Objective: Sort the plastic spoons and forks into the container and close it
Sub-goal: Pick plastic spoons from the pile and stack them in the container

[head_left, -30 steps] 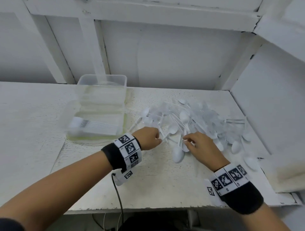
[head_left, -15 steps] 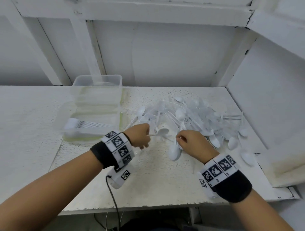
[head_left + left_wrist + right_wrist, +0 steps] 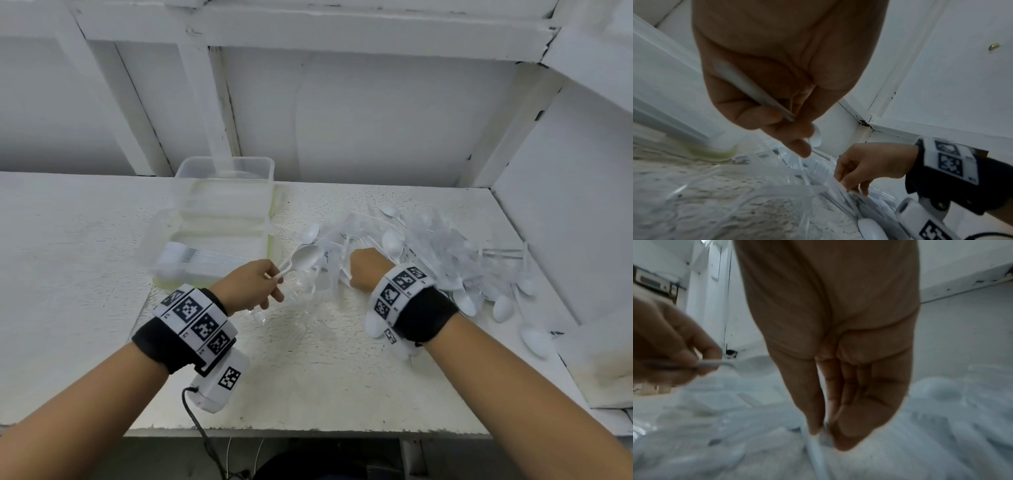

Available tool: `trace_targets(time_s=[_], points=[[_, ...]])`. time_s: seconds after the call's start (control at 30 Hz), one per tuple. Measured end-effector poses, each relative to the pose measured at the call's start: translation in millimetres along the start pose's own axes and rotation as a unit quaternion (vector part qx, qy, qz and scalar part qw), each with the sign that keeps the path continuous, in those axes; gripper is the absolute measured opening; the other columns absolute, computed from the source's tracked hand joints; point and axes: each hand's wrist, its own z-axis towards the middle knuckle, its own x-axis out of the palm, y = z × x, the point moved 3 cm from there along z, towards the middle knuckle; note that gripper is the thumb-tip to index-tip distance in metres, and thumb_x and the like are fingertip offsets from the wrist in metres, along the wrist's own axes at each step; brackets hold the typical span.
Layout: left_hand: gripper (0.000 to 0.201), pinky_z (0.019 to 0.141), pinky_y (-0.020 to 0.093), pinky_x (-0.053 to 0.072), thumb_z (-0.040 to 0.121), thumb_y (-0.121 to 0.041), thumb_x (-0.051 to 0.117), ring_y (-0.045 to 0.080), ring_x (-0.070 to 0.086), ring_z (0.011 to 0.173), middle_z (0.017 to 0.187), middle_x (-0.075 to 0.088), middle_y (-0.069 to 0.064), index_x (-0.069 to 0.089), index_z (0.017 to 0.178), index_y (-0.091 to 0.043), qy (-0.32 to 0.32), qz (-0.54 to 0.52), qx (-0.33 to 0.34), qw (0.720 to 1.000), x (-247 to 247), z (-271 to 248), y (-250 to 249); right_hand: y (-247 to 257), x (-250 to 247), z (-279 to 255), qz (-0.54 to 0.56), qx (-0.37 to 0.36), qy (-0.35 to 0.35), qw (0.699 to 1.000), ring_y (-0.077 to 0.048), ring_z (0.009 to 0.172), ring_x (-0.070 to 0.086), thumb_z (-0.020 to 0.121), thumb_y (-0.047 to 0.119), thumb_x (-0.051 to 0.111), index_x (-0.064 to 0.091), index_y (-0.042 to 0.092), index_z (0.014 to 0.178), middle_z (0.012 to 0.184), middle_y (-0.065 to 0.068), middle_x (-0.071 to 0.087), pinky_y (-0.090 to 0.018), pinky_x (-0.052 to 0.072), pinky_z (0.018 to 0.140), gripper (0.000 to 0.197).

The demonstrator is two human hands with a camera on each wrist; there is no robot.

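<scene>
My left hand (image 3: 275,277) pinches the handle of a white plastic spoon (image 3: 306,258), held just above the table at the pile's left edge; the handle (image 3: 748,87) runs across my curled fingers (image 3: 764,113). My right hand (image 3: 352,270) reaches into the pile of white spoons and forks (image 3: 445,253). Its thumb and fingertips (image 3: 816,426) pinch a white utensil handle (image 3: 816,451); spoon or fork, I cannot tell. The clear container (image 3: 270,236) stands open to the left, with a neat white stack (image 3: 198,260) inside.
The white table (image 3: 308,377) is boxed in by a back wall and a right side panel (image 3: 565,205). A clear plastic piece (image 3: 756,203), maybe the lid, lies between my hands. A white block (image 3: 599,359) sits at the right front. Loose spoons (image 3: 503,308) lie near it.
My left hand has lifted one spoon out of the pile and drawn it left. My right hand has moved further into the pile and closed on a handle.
</scene>
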Motion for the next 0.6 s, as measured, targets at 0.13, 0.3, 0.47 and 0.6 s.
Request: trace_targets(time_s=[0.13,0.3,0.47,0.6], points=[[0.014,0.048,0.021,0.031,0.096,-0.018,0.041,0.010,0.043,0.058,0.077,0.059,-0.003,0.052,0.097,-0.009,-0.013,-0.002,0.006,1.000,4.7,3.7,-7.7,-15.6,-22.2,-23.1,-0.010,0.017,-0.004,1.000,-0.011,0.050,0.035,0.089,0.004,0.044,0.034,0.012,0.059,0.059,0.000,0.037,-0.020,0.028,0.047,0.032],[0.017,0.051,0.022,0.029,0.094,-0.023,0.046,0.010,0.039,0.058,0.068,0.046,-0.002,0.050,0.086,-0.009,-0.038,0.025,0.052,0.998,23.3,13.1,-32.5,-39.0,-50.3,-50.2,-0.051,0.024,-0.093,0.994,-0.018,0.068,0.052,0.088,0.006,0.040,0.062,0.008,0.089,0.084,-0.004,0.062,-0.025,0.036,0.055,0.023],[0.018,0.055,0.020,0.034,0.091,-0.021,0.052,0.011,0.047,0.064,0.072,0.056,-0.001,0.066,0.089,-0.010,0.023,0.134,0.136,0.981,51.9,31.3,-57.7,-71.9,-60.2,-68.4,-0.026,0.077,-0.127,0.989,-0.023,0.075,0.053,0.092,0.010,0.038,0.062,0.005,0.097,0.094,-0.010,0.065,-0.028,0.036,0.060,0.025],[0.033,0.081,0.024,0.042,0.092,-0.024,0.051,0.017,0.057,0.104,0.120,0.062,0.003,0.059,0.124,-0.018,0.085,0.245,0.170,0.951,74.9,41.1,-71.1,-89.9,-53.1,-78.6,0.030,0.108,-0.181,0.977,-0.026,0.077,0.052,0.099,0.017,0.032,0.058,0.003,0.093,0.087,-0.011,0.060,-0.030,0.034,0.065,0.031]])
